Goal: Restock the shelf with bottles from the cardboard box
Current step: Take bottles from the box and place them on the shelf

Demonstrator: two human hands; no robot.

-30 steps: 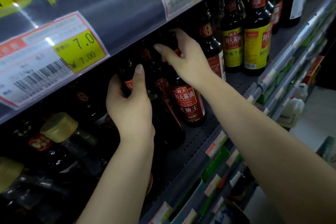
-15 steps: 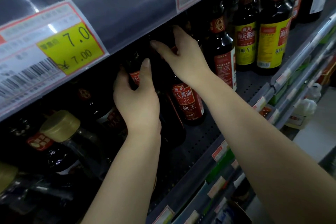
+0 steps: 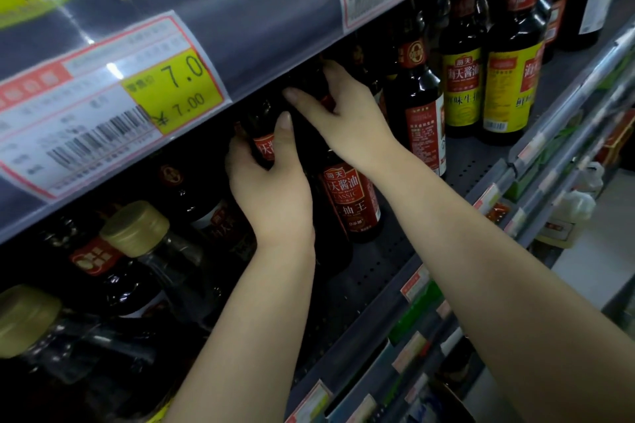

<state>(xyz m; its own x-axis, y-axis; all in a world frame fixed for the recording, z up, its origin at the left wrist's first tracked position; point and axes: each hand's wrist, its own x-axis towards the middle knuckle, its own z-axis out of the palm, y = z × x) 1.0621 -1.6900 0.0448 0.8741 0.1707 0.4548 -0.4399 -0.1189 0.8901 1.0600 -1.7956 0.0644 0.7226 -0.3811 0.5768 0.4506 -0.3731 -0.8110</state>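
Dark perforated shelf (image 3: 388, 271), crowded with soy-sauce bottles under an upper ledge carrying a yellow price tag (image 3: 171, 89). Yellow-labelled bottles (image 3: 462, 86) standing at far right, gold-capped jugs (image 3: 134, 230) at lower left. No cardboard box in view. Between them, right hand (image 3: 347, 113) curled over the shoulder and neck of a red-labelled bottle (image 3: 350, 196), upright on the shelf. Left hand (image 3: 271, 189) wrapped around a second bottle (image 3: 266, 148) just beside it, thumb raised along the label. Placing step, apparently: seating both in the row. Next, probably pushing them back, labels forward, then letting go without knocking neighbours.
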